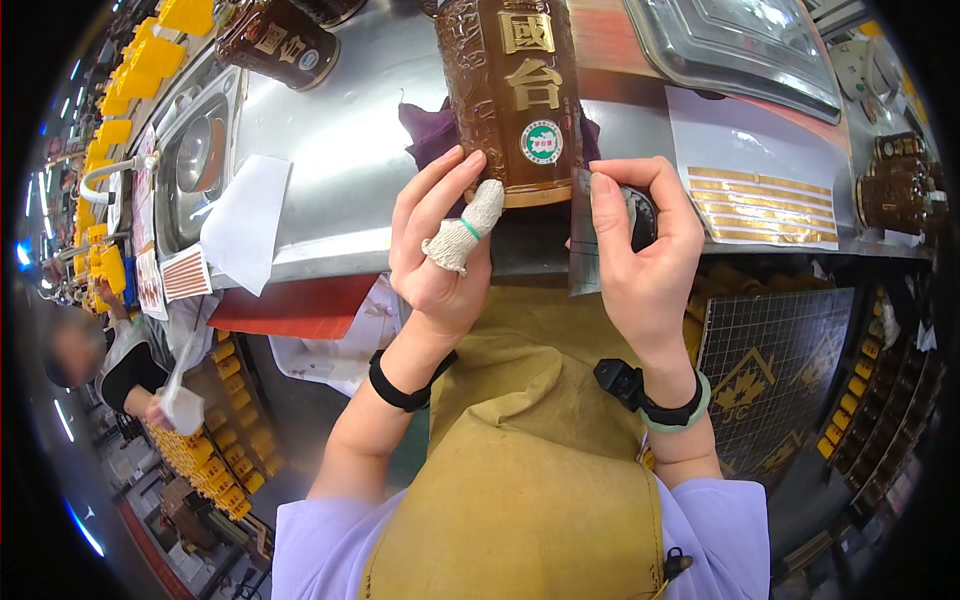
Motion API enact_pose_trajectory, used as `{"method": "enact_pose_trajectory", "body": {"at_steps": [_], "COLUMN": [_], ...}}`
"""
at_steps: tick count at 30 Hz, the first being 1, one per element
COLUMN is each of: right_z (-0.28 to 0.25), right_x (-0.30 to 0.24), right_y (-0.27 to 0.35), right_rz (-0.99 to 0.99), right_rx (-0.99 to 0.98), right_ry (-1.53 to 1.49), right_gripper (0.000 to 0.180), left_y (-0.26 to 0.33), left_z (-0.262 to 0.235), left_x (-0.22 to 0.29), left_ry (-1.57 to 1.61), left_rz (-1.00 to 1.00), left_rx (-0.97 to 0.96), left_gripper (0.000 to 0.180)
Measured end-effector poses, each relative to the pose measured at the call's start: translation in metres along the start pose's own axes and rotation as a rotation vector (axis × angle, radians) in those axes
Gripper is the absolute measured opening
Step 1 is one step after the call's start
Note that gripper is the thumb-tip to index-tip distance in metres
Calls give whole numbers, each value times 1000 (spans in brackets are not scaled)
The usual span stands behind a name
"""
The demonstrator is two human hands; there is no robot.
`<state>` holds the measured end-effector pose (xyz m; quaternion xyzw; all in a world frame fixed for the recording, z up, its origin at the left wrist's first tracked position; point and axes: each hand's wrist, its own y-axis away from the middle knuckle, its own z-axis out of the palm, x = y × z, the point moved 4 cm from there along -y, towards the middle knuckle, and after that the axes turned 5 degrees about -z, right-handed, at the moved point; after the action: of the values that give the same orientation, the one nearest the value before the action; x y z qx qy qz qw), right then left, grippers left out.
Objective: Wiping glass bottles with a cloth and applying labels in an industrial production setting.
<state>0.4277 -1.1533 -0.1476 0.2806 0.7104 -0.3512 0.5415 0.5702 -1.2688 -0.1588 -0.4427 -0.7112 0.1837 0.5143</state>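
A tall dark brown bottle (508,90) with gold characters and a round green and white sticker lies on a purple cloth (428,130) on the metal table (340,140). My left hand (440,240) rests against the bottle's lower left side, its thumb wrapped in a white cloth finger cot. My right hand (640,240) pinches a thin clear label strip (583,235) next to the bottle's lower right edge, with a dark round object behind the fingers.
A sheet of gold strip labels (760,205) lies to the right. Another brown bottle (275,42) lies at upper left, more bottles (895,195) far right. White paper (245,220), a metal tray (735,45), yellow boxes (150,60) and another person (120,370) at left.
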Motion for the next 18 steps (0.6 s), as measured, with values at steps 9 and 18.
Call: {"method": "enact_pose_trajectory", "body": {"at_steps": [9,18], "right_z": [5,8], "right_x": [-21,-29], "right_y": [-2,-4], "right_rz": [-208,-275], "right_rx": [-3,-11], "right_ry": [151,186], "right_gripper": [7,10], "left_y": [0,0], "left_z": [3,2], "left_x": [-1,0], "left_ry": [-20,-59], "left_rz": [-23,21], "left_rx": [47,30], "left_gripper": [29,30]}}
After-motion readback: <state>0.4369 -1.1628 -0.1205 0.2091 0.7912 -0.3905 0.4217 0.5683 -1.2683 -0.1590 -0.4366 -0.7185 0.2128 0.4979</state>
